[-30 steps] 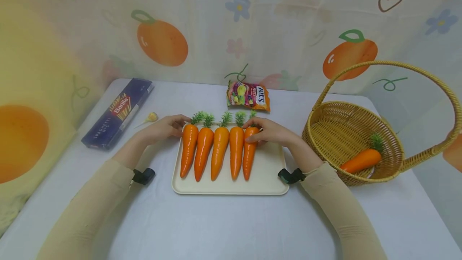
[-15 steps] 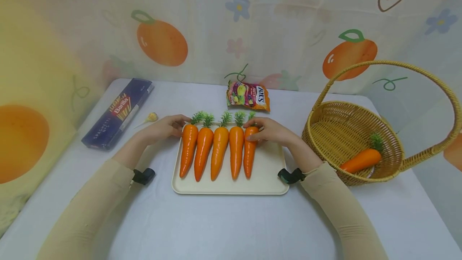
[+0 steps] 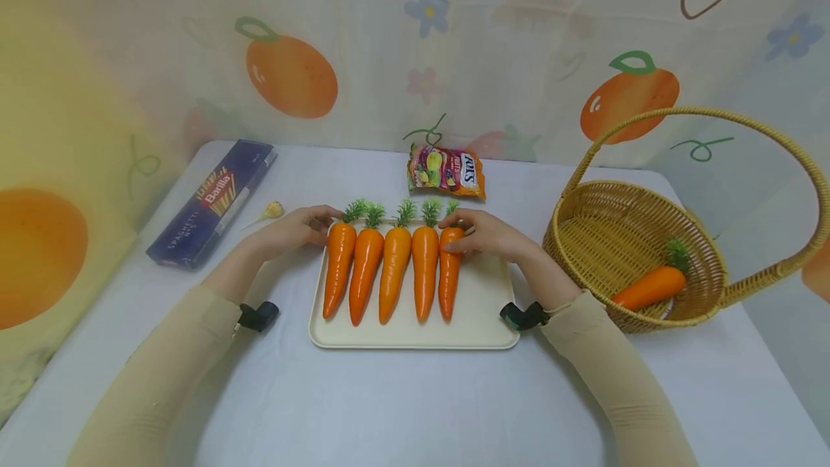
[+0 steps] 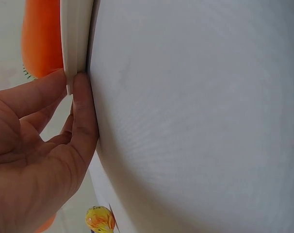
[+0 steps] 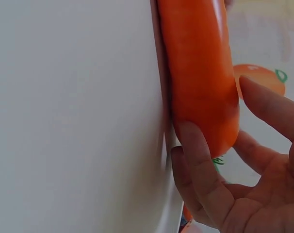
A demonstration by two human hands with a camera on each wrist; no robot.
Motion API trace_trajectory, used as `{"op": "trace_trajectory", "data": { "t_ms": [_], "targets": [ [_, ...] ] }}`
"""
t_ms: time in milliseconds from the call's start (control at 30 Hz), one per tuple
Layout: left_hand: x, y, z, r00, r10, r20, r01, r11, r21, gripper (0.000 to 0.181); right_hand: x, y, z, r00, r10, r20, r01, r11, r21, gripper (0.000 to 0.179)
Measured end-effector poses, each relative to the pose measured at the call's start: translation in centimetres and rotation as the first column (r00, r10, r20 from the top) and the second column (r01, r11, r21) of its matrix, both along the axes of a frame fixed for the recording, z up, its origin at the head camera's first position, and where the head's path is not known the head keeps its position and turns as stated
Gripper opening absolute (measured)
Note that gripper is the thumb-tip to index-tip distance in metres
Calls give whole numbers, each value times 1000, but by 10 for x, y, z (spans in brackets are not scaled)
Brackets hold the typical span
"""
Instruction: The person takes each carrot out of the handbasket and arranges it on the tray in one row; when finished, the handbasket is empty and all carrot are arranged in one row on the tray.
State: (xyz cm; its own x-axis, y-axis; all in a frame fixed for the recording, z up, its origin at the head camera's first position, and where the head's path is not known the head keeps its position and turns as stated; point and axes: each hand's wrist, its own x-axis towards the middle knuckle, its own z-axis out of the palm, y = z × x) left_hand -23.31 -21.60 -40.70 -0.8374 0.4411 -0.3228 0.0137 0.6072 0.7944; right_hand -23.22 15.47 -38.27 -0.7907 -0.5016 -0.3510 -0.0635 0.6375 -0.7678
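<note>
Several orange carrots with green tops lie side by side on a cream tray in the head view. My left hand is at the tray's far left corner, beside the leftmost carrot. In the left wrist view, its fingers and thumb pinch the tray's rim. My right hand holds the thick end of the rightmost carrot. The right wrist view shows fingers on either side of that carrot; part of its leafy top is hidden.
At the right stands a wicker basket with a tall handle and one carrot inside. Behind the tray lies a Fox's candy bag. A Barilla spaghetti box and a yellow-wrapped lollipop lie at the left.
The rightmost carrot's tip has shifted slightly to the right, with my right hand staying at its top. My left hand has kept its place on the tray's rim.
</note>
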Motion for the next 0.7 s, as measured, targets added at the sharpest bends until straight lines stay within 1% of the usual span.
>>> {"op": "trace_trajectory", "data": {
  "t_ms": [133,267,467,600,700],
  "targets": [
    [0,0,0,1000,0,2,0,1000,-3,55,2,0,4,1000,-19,-4,19,1000,-12,45],
    [-1,-1,0,1000,4,8,-4,1000,-13,55,7,1,11,998,-61,1,61,998,1,44],
    [-2,-1,0,1000,6,7,-5,1000,-15,55,11,6,23,996,-87,-1,87,996,11,46],
    [-1,0,-1,1000,4,8,-4,1000,-16,55,13,11,29,995,-97,-29,97,995,-4,46],
    [1,0,0,1000,2,8,-2,1000,-13,54,17,14,38,992,-104,-67,103,995,-15,47]
  ]
}}
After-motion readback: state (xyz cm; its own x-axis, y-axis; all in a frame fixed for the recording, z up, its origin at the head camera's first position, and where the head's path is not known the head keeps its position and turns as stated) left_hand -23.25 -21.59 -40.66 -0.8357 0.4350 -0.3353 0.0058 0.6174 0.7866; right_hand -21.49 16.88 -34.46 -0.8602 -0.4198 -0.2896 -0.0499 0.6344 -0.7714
